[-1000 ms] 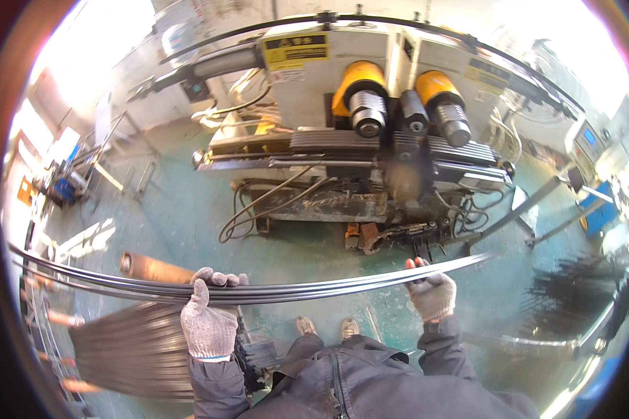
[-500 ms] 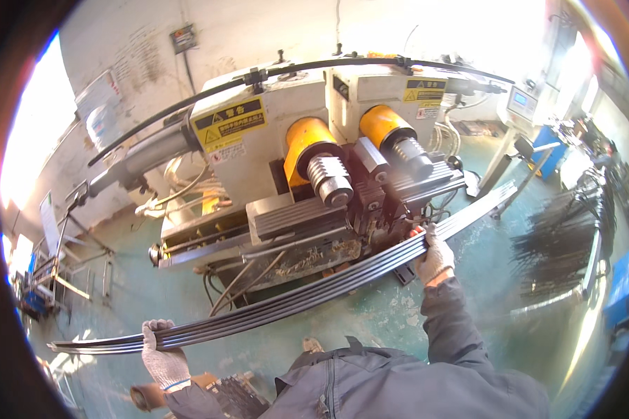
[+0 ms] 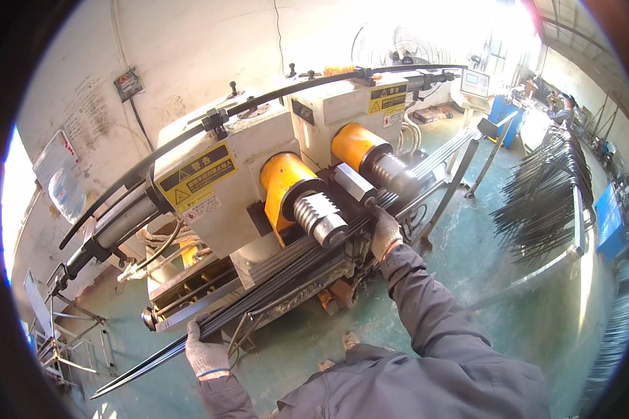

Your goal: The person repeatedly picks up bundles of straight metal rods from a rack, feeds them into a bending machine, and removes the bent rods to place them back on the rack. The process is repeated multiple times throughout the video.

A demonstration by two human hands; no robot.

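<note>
A bundle of long, dark metal rods (image 3: 154,359) lies slanted along the front of the machine, just below its ridged steel rollers. My left hand (image 3: 206,353), in a pale knitted glove, is closed around the rods near their lower left end. My right hand (image 3: 386,236), gloved too, grips the bundle close to the middle of the machine; its fingertips are partly hidden there. The near ridged roller (image 3: 319,218), under a yellow guard (image 3: 285,183), sits above the rods. A second ridged roller (image 3: 396,172) stands farther right and looks blurred.
A black bar (image 3: 258,103) runs along the machine's top. Beyond the machine's right end stands a control panel (image 3: 475,84). To the right, a large heap of dark rods (image 3: 548,199) rests on a rack, near a blue box (image 3: 610,216). A metal frame (image 3: 77,328) stands left.
Both hands have carried the rods up and forward, from in front of my body onto the machine's front. The bundle now slopes more steeply. My view has shifted.
</note>
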